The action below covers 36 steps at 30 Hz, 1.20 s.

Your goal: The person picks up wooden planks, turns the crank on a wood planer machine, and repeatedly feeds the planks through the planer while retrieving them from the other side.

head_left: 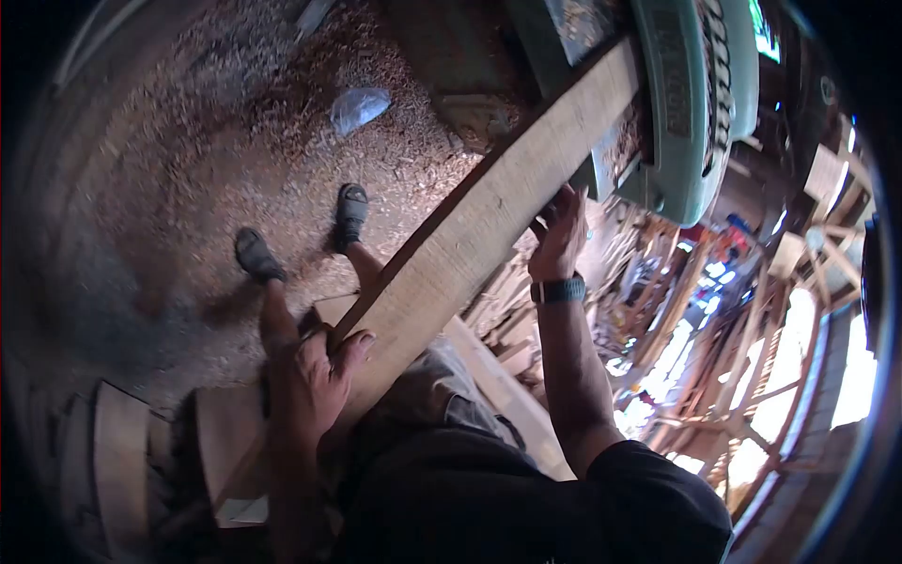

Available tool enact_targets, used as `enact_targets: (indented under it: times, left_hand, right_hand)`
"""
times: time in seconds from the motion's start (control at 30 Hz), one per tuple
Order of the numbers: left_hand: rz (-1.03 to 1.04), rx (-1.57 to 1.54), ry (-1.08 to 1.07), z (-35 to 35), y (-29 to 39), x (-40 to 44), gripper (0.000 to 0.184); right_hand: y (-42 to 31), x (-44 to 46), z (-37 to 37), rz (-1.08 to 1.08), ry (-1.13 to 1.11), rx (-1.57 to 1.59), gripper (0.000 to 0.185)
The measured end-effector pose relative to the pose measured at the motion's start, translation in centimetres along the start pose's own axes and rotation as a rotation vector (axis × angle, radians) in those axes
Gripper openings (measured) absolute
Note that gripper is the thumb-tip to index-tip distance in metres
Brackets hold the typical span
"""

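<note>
A long, thick wooden board (470,240) slants up to the right across the view, its far end entering a pale green machine (678,122) with raised lettering. My left hand (318,381) grips the near part of the board at its left edge, the thumb lying over the top face. Farther along, my right hand (562,235), with a dark watch (558,289) on its wrist, holds the right edge close to the machine. Some of its fingers go out of sight under the board.
Wood shavings (188,179) cover the floor, with a clear plastic bag (360,110) among them. My sandalled feet (351,205) stand left of the board. Cut wooden pieces (120,461) lie at lower left; a timber frame structure (752,357) and stacked lumber fill the right.
</note>
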<state>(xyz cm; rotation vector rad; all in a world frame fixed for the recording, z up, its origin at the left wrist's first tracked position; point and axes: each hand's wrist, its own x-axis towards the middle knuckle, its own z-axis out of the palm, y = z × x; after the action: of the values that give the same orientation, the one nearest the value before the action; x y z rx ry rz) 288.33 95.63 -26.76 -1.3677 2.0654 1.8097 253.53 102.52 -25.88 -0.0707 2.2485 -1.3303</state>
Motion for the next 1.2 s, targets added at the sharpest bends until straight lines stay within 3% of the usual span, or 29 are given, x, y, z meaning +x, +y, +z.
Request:
enact_targets:
  times: [0.03, 0.1, 0.17, 0.23, 0.3, 0.33, 0.4, 0.43, 0.47, 0.5, 0.57, 0.6, 0.63, 0.77, 0.87, 0.93, 0.97, 1.03, 1.1, 1.13, 1.17, 1.2]
  left_hand:
    - [-0.066, -0.038, -0.038, 0.0, 0.4, 0.2, 0.045]
    - [-0.032, 0.034, -0.029, -0.6, 1.5, 0.6, 0.049]
    - [-0.221, -0.051, -0.181, -1.0, 2.3, 1.3, 0.049]
    - [-0.089, -0.013, -0.103, -0.3, 1.2, 1.1, 0.050]
    - [-0.069, -0.054, -0.056, -0.3, 1.8, 1.3, 0.049]
    - [-0.047, -0.032, -0.036, 0.0, 1.4, 1.3, 0.049]
    - [0.013, 0.048, -0.007, 0.4, 0.1, 1.4, 0.050]
    - [0.041, 0.070, 0.010, 0.3, 0.3, 1.5, 0.050]
    - [0.021, 0.057, -0.009, 0.3, 0.3, 1.4, 0.051]
    - [-0.006, 0.042, -0.033, 0.2, 0.6, 1.4, 0.051]
    - [-0.020, 0.055, -0.048, 0.0, 0.8, 1.5, 0.052]
    - [-0.042, 0.051, -0.070, -0.2, 0.9, 1.5, 0.052]
    - [-0.041, 0.061, -0.056, -0.5, 0.7, 1.7, 0.052]
    - [-0.054, 0.147, -0.097, -0.8, 0.5, 2.8, 0.041]
    - [-0.041, 0.169, -0.110, -1.0, 2.2, 4.2, 0.041]
    - [-0.063, 0.174, -0.137, -1.0, 3.3, 4.6, 0.041]
    - [-0.056, 0.131, -0.121, -1.1, 3.7, 4.7, 0.045]
    - [-0.039, 0.090, -0.103, -0.6, 4.1, 5.2, 0.049]
    - [-0.015, 0.102, -0.060, -0.6, 4.4, 5.2, 0.048]
    - [-0.005, 0.107, -0.041, -0.4, 4.5, 5.2, 0.048]
    - [-0.008, 0.121, -0.052, -0.5, 4.6, 5.2, 0.046]
    - [-0.009, 0.137, -0.070, -0.7, 4.9, 5.2, 0.044]
  right_hand:
    - [1.9, -0.9, -2.4, -0.165, 0.128, -0.041, 0.051]
    - [5.8, -1.4, -8.0, -0.227, 0.422, -0.200, 0.043]
    - [9.7, -0.6, -13.8, -0.257, 0.479, -0.610, 0.045]
    - [12.2, 1.2, -15.6, -0.257, 0.206, -0.687, 0.057]
    - [11.6, 1.6, -14.1, 0.271, 0.010, -0.079, 0.061]
    - [12.0, 2.6, -13.0, 0.288, -0.086, -0.062, 0.062]
    - [14.0, 5.2, -9.8, 0.223, -0.180, -0.097, 0.064]
    - [17.6, 7.3, -8.5, 0.076, -0.261, -0.099, 0.058]
    - [20.5, 8.5, -7.1, 0.030, -0.207, -0.161, 0.049]
    - [18.1, 7.6, -6.0, 0.263, -0.108, -0.133, 0.036]
    - [20.8, 9.1, -6.1, -0.138, -0.058, -0.746, 0.028]
    - [21.2, 9.3, -6.3, -0.135, -0.012, -0.590, 0.030]
    - [19.4, 9.3, -6.8, 0.138, -0.120, -0.393, 0.029]
    - [13.1, 7.5, -7.2, 0.440, -0.330, -0.144, 0.024]
    - [13.7, 7.4, -7.3, 0.408, -0.369, -0.042, 0.020]
    - [13.7, 7.0, -6.5, 0.223, -0.229, 0.098, 0.017]
    - [13.3, 7.2, -6.7, 0.251, -0.186, 0.054, 0.021]
    - [17.8, 9.2, -7.0, -0.067, -0.246, -0.485, 0.031]
    - [18.9, 8.6, -4.3, -0.302, 0.189, -0.354, 0.026]
    - [18.2, 8.9, -4.2, -0.356, 0.170, -0.330, 0.024]
    - [17.5, 8.7, -4.9, -0.364, 0.170, -0.307, 0.024]
    - [14.2, 7.9, -6.6, -0.061, -0.063, -0.131, 0.022]
